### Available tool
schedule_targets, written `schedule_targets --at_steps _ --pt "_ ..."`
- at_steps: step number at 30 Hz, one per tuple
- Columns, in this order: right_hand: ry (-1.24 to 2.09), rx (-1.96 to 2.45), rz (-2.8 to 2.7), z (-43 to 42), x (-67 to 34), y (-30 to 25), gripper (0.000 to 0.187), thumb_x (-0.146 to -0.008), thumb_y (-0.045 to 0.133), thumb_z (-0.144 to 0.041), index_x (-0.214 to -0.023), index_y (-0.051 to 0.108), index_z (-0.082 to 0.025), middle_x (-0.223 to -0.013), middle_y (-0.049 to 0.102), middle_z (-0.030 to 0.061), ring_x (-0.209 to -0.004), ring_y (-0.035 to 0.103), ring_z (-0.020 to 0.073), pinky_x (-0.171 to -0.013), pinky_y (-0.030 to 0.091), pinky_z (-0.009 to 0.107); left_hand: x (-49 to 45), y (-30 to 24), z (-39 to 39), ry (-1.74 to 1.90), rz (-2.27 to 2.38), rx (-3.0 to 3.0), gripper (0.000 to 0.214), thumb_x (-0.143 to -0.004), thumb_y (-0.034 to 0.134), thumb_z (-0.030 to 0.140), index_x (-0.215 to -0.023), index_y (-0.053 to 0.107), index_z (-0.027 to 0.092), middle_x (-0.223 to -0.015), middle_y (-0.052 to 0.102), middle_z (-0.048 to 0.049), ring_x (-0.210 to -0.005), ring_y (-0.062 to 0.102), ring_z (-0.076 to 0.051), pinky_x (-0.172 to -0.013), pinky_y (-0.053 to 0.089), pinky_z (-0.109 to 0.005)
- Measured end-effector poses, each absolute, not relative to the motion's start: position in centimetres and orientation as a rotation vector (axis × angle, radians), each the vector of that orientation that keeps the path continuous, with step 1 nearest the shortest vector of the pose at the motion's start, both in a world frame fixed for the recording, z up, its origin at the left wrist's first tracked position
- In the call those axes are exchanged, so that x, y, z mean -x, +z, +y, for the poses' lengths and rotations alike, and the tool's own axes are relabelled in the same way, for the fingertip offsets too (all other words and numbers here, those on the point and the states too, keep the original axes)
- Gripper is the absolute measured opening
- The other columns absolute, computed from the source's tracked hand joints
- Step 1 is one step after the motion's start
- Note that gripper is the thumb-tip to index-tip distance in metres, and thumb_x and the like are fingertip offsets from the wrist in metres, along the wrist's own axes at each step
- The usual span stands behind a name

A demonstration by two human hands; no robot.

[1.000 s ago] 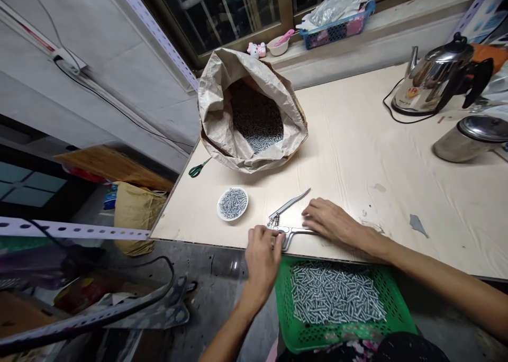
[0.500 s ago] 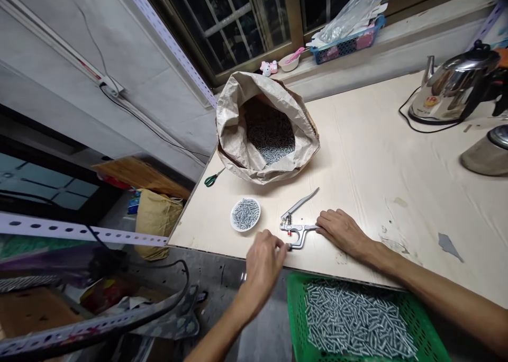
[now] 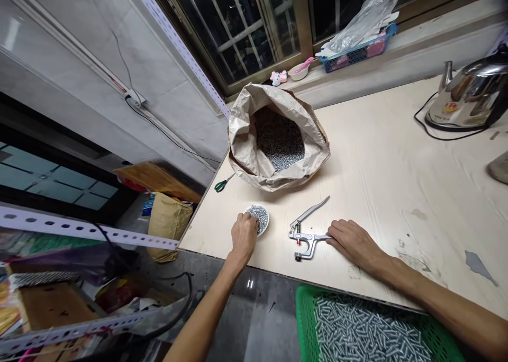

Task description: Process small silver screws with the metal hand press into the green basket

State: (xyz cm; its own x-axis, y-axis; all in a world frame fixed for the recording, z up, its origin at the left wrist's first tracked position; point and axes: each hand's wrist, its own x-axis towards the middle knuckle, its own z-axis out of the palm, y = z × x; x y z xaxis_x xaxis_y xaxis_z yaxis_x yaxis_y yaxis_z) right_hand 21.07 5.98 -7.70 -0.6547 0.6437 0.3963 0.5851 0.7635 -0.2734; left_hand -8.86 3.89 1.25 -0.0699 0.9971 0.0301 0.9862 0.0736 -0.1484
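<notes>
My left hand [image 3: 244,236] is at a small white bowl [image 3: 266,228] of silvery metal pieces [image 3: 259,214]. Its fingers curl in over the near left of the bowl, and the fingertips are partly hidden. With fingers closed, my right hand [image 3: 351,243] grips the end of the lower handle of the snap-fastener pliers [image 3: 311,239]. These grey pliers lie on the table, their upper handle raised, with a spring and a red tip above the C-shaped jaw. The jaw opening has nothing visible in it.
A large paper sack [image 3: 242,158] of small metal pieces stands behind the bowl. Green-handled scissors [image 3: 220,185] lie at the table's left edge. Below the front edge sits a green basket [image 3: 305,319] of metal pieces. A kettle [image 3: 456,102] with a cord stands back right.
My left hand has moved from the pliers' jaw leftward to the bowl. My right hand keeps hold of the pliers' handle. The whole view has shifted slightly.
</notes>
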Motion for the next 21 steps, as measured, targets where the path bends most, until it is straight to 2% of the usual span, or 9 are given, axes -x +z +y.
schedule_targets --at_steps 5,12,15,18,21 --pt "0.163 0.919 -2.471 6.0 -21.0 -7.8 0.016 -0.093 0.045 -0.022 -0.078 0.050 -0.021 -0.076 0.057 0.0022 -0.067 0.050 0.0163 -0.062 0.032 0.030 8.9 0.7 3.5 0.238 -2.094 2.122 0.025 -0.088 0.042 0.014 -0.083 0.066 0.018 -0.090 0.063 -0.0108 -0.089 0.052 -0.024 -0.072 0.045 -0.033" --pt "0.150 0.921 -2.482 5.9 -20.9 -8.0 0.016 -0.094 0.046 -0.022 -0.079 0.051 -0.020 -0.076 0.057 0.0024 -0.068 0.049 0.0165 -0.063 0.032 0.030 10.0 -0.2 3.0 0.129 -1.981 2.171 0.022 -0.091 0.043 0.018 -0.099 0.063 0.020 -0.090 0.063 -0.0082 -0.087 0.055 -0.020 -0.072 0.045 -0.028" --pt "0.140 0.920 -2.477 5.9 -20.9 -8.0 0.016 -0.093 0.046 -0.021 -0.078 0.050 -0.020 -0.076 0.056 0.0022 -0.067 0.049 0.0163 -0.063 0.031 0.030 10.2 -0.5 3.2 0.064 -1.988 2.197 0.020 -0.091 0.044 0.018 -0.093 0.063 0.020 -0.089 0.064 -0.0076 -0.088 0.056 -0.020 -0.072 0.045 -0.028" --pt "0.140 0.921 -2.476 6.0 -20.9 -7.9 0.017 -0.094 0.045 -0.022 -0.078 0.050 -0.020 -0.076 0.057 0.0023 -0.067 0.048 0.0162 -0.063 0.031 0.030 9.8 0.0 3.4 -0.221 -2.053 2.180 0.017 -0.088 0.046 0.017 -0.084 0.062 0.019 -0.087 0.064 -0.0081 -0.089 0.058 -0.020 -0.074 0.046 -0.029" --pt "0.136 0.928 -2.479 6.0 -20.9 -7.6 0.018 -0.094 0.045 -0.022 -0.077 0.050 -0.019 -0.076 0.057 0.0026 -0.067 0.047 0.0159 -0.064 0.030 0.030 8.1 1.0 2.7 -0.696 -2.266 2.072 0.012 -0.083 0.051 0.022 -0.081 0.062 0.018 -0.082 0.064 -0.0052 -0.077 0.059 -0.017 -0.073 0.047 -0.028"
